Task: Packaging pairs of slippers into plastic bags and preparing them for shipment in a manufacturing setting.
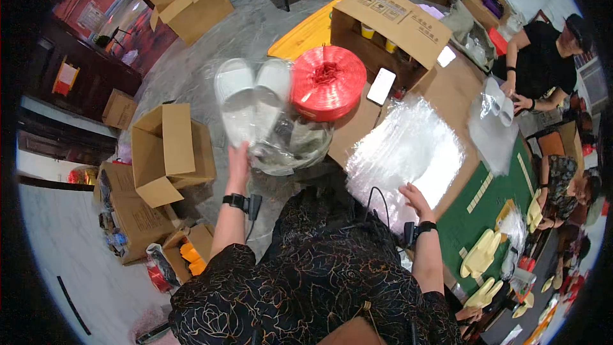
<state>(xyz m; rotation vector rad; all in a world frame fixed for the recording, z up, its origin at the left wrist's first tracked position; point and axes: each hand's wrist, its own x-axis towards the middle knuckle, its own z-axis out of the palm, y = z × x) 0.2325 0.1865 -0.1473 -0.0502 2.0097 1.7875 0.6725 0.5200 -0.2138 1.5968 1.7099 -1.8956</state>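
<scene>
Above the person's lap, the left hand [238,156] is raised with its fingers closed on the lower end of a clear plastic bag [252,105] holding a pair of white slippers — the two slippers lie side by side, toes pointing away from the person, and the bag is blurred by motion. Just beyond it stands a large spool of red plastic twine [328,82], resting on the near edge of a brown cardboard sheet [447,92] that covers the worktable. To the right, the right hand [416,199] lies palm down with its fingers spread flat on the near edge of a stack of clear plastic bags [407,153]; it grips nothing. A white phone [381,85] lies face up just behind the spool, in front of an open cardboard box [389,22]. Left of the person, on the grey floor, an open empty carton [169,153] stands near smaller boxes. Across the table at upper right, a second person in a black shirt [543,57] handles another clear bag — pale yellow slippers [480,252] lie on the green table surface [491,201] at right.
</scene>
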